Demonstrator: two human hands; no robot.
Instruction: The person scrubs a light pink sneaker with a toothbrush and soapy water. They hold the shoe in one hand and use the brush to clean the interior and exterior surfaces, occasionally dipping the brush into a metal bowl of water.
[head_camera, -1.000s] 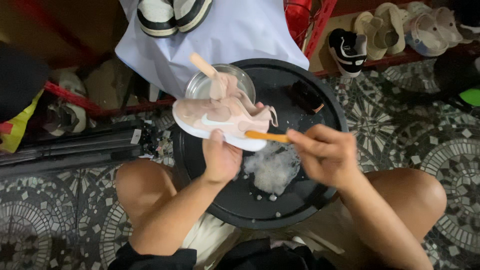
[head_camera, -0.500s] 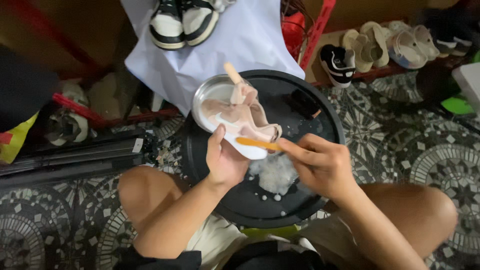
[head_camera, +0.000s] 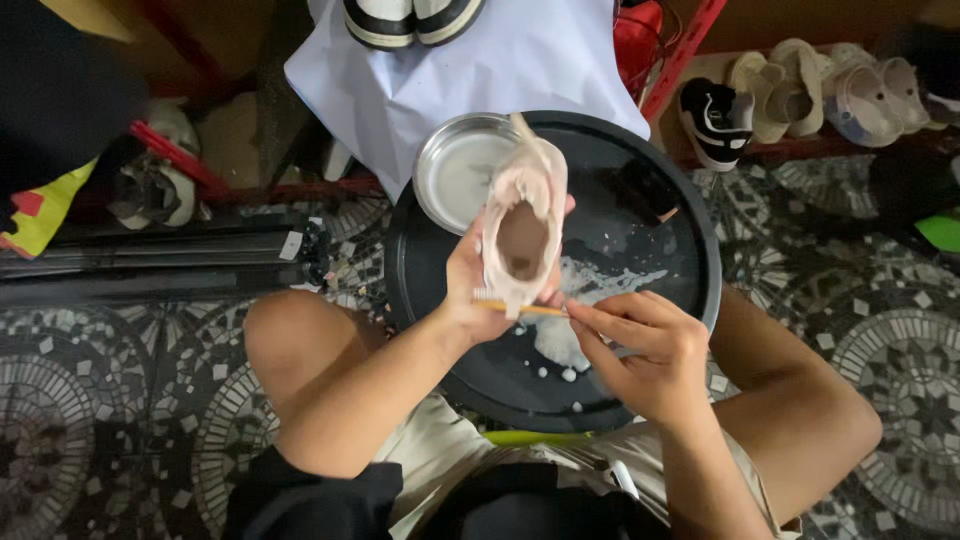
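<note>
The left hand (head_camera: 478, 290) grips a pale pink sneaker (head_camera: 524, 235) around its heel and side, tilting it so the opening faces up toward the camera; held this way, the heel edge is presented to the brush. The right hand (head_camera: 640, 345) is closed on a slim orange-handled brush (head_camera: 520, 308), pinched between thumb and fingers, its bristle end laid against the sneaker's heel rim. Both hands work over a round black basin (head_camera: 690, 240) resting between the person's bare knees, likely so that the white foam (head_camera: 590, 300) and drips on its surface stay contained rather than reaching the patterned tile floor (head_camera: 100, 400). A shallow metal bowl (head_camera: 455, 175) sits at the basin's far left edge, within easy reach; the sneaker's toe overlaps its rim.

The brush head is mostly hidden behind the sneaker and the left thumb, so its bristles are hard to make out. A dark object (head_camera: 650, 190) on the basin's far right is too shadowed to identify. A white cloth (head_camera: 480, 70) beyond carries a black-and-white shoe pair (head_camera: 410, 20), cut off by the top edge. More shoes (head_camera: 800, 90) line a low shelf at the upper right.
</note>
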